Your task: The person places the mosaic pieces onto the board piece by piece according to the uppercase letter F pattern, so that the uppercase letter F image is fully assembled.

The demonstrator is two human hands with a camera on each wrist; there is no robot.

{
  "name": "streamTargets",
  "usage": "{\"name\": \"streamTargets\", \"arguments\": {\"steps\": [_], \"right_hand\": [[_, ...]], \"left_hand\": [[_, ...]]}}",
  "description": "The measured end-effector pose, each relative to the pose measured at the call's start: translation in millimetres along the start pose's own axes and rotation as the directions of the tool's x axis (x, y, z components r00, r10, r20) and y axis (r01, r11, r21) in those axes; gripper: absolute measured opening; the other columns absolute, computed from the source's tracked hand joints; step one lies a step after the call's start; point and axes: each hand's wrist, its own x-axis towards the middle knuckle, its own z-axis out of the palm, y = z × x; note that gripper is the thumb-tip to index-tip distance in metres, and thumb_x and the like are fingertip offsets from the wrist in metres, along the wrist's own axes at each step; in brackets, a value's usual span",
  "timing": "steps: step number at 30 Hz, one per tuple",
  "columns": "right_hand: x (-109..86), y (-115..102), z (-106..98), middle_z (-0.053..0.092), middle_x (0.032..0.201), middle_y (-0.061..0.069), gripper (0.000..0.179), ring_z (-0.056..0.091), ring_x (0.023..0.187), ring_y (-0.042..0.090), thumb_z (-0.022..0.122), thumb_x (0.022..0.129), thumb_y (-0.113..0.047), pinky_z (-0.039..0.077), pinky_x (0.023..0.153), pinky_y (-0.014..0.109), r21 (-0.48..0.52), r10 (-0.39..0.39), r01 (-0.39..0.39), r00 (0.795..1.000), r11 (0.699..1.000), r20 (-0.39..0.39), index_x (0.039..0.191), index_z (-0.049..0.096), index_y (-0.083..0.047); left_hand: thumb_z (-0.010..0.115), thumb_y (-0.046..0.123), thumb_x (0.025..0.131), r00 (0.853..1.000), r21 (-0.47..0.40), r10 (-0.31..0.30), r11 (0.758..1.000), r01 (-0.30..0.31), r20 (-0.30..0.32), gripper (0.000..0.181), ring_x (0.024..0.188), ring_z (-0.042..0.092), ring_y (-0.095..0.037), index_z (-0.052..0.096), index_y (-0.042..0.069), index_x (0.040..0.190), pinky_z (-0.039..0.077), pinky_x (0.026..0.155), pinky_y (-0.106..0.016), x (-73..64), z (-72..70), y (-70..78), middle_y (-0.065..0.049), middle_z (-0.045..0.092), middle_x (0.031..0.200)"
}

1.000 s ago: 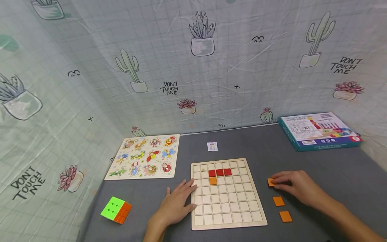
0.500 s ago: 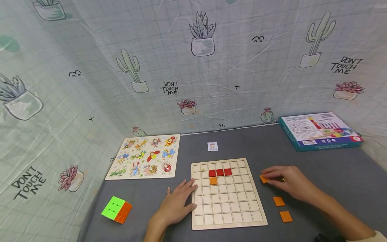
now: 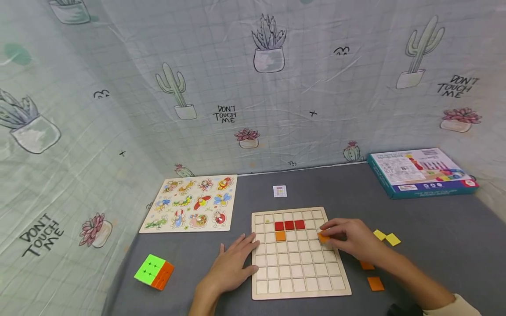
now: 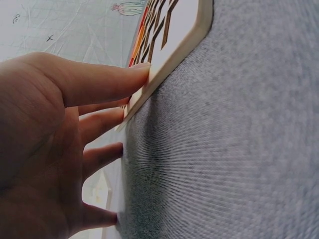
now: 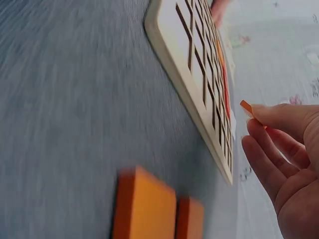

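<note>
My right hand [image 3: 352, 237] pinches an orange square tile [image 3: 323, 238] between thumb and fingers, over the right edge of a wooden grid board [image 3: 300, 286]. The same tile [image 5: 246, 106] shows at the thumb tip in the right wrist view. My left hand [image 3: 231, 265] lies with spread fingers at the board's left edge; in the left wrist view its thumb [image 4: 114, 82] touches the board's rim. Three red tiles [image 3: 289, 225] sit in a row on the grid, with one orange tile [image 3: 280, 236] below the leftmost.
Two loose orange tiles [image 3: 375, 284] and two yellow tiles [image 3: 393, 239] lie right of the board, partly by my right forearm. A puzzle cube [image 3: 154, 272] and an insect puzzle board [image 3: 189, 204] are at left. A small printed card [image 3: 280, 191] and a box [image 3: 423, 172] stand behind.
My right hand has carried the orange tile leftward from the table to above the board's right edge, uncovering the yellow tiles. The left hand stays in place.
</note>
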Motion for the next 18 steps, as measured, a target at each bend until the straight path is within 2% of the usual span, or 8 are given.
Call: {"name": "streamTargets", "arguments": {"steps": [7, 13, 18], "right_hand": [[12.4, -13.7, 23.1, 0.077, 0.110, 0.007, 0.019, 0.074, 0.099, 0.020, 0.079, 0.087, -0.012, 0.061, 0.076, 0.021, 0.084, -0.028, 0.026, 1.000, 0.996, 0.015, 0.105, 0.081, -0.009], [27.8, -24.5, 42.3, 0.079, 0.107, 0.004, 0.018, 0.074, 0.096, 0.015, 0.082, 0.084, -0.012, 0.062, 0.077, 0.022, 0.090, -0.063, 0.062, 0.998, 0.994, 0.016, 0.102, 0.082, -0.010], [39.9, -34.4, 56.7, 0.079, 0.104, 0.001, 0.016, 0.074, 0.095, 0.013, 0.084, 0.082, -0.010, 0.060, 0.077, 0.020, 0.091, -0.064, 0.062, 0.998, 0.994, 0.018, 0.099, 0.082, -0.010]], "left_hand": [[0.073, 0.030, 0.092, 1.000, 0.003, 0.004, 1.000, -0.004, 0.003, 0.060, 0.155, 0.034, -0.033, 0.054, 0.021, 0.149, 0.018, 0.110, -0.086, 0.7, 0.5, 0.6, 0.003, 0.038, 0.166], [0.073, 0.030, 0.092, 1.000, 0.007, 0.000, 1.000, 0.000, -0.008, 0.060, 0.155, 0.034, -0.033, 0.054, 0.021, 0.148, 0.018, 0.110, -0.086, 1.4, -0.1, -0.2, 0.003, 0.039, 0.166], [0.073, 0.030, 0.092, 1.000, 0.010, -0.006, 1.000, 0.006, -0.004, 0.060, 0.155, 0.035, -0.033, 0.055, 0.021, 0.148, 0.019, 0.110, -0.086, 0.1, -0.5, 0.6, 0.003, 0.039, 0.166]]}}
